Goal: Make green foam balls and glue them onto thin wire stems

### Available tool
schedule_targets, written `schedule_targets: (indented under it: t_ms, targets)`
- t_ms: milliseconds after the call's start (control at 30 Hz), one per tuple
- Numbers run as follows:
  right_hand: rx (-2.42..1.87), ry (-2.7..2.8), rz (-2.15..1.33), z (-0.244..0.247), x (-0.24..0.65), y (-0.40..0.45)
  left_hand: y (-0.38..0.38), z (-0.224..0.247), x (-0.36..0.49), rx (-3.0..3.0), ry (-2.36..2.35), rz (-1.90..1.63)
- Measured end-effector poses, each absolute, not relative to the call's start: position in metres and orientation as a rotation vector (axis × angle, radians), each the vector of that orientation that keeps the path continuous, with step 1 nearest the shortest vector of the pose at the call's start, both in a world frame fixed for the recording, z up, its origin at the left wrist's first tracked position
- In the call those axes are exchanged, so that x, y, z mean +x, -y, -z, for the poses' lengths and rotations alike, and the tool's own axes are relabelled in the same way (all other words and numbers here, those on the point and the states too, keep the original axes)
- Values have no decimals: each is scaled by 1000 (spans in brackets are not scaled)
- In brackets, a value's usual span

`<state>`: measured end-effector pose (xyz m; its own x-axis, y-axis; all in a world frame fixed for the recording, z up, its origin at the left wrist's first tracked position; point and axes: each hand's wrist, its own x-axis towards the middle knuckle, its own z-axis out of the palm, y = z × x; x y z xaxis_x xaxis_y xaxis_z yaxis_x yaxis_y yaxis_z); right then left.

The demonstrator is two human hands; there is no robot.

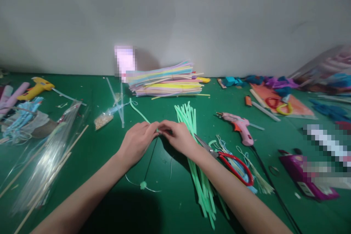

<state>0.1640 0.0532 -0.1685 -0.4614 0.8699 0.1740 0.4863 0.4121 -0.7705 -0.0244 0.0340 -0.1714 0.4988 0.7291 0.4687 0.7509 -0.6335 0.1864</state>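
Observation:
My left hand [139, 139] and my right hand [178, 136] meet above the middle of the table, fingertips pinched together. Between them is a light green pipe cleaner [139, 112], whose free end sticks out up and to the left, curled at the tip. Below the fingers a thin dark line runs down to a small green fuzzy knot [143, 185] with pale threads beside it. My right forearm passes over a bundle of green pipe cleaners [201, 190] and close to red-handled scissors [237, 166]. The pinched spot itself is mostly hidden by the fingers.
Bundles of pastel pipe cleaners [164, 80] lie by the wall. A pink glue gun [238, 126] with a black cord is at right, near a purple packet [304, 177]. At left are a yellow glue gun [37, 87], clear plastic sleeves [52, 164] and a bead bag [103, 120].

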Motion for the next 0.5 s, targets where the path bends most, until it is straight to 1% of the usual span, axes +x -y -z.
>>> schedule_targets:
  t_ms: [233, 500]
  targets:
    - [-1183, 2172, -800, 172, 163, -55, -38, 168, -29, -2774, 1576, 1014]
    - [-1209, 2165, -708, 175, 163, -52, -42, 158, -33, -2756, 1752, 1021]
